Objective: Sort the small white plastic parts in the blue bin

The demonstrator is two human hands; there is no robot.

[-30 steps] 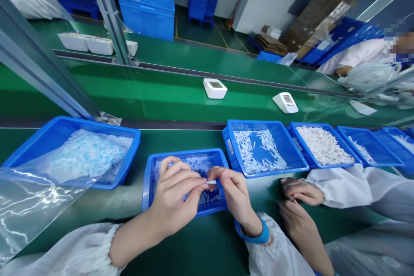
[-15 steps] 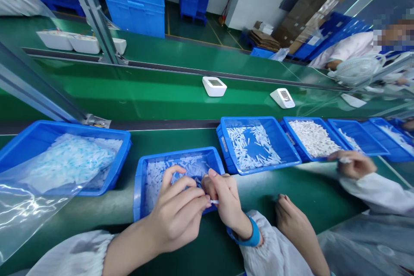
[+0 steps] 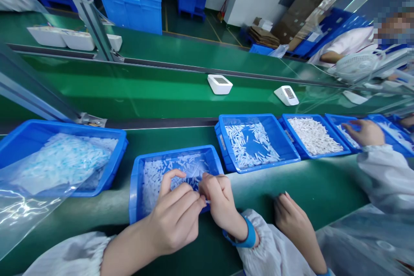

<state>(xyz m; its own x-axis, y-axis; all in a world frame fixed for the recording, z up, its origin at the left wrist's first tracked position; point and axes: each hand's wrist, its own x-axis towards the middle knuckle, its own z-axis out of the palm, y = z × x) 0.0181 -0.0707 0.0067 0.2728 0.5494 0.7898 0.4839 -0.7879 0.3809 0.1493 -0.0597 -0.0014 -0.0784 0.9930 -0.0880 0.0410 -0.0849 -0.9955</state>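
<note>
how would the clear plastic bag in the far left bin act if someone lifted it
The clear plastic bag would probably be floppy, since its loose end drapes over the rim of the blue bin. Its contents may shift and sag, as many small pieces seem heaped inside. Its glossy glare suggests it could feel slippery.

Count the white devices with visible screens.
2, both on the green belt: one device near mid-view, another device to its right. A white object farther right shows no screen; others may be hidden.
</note>
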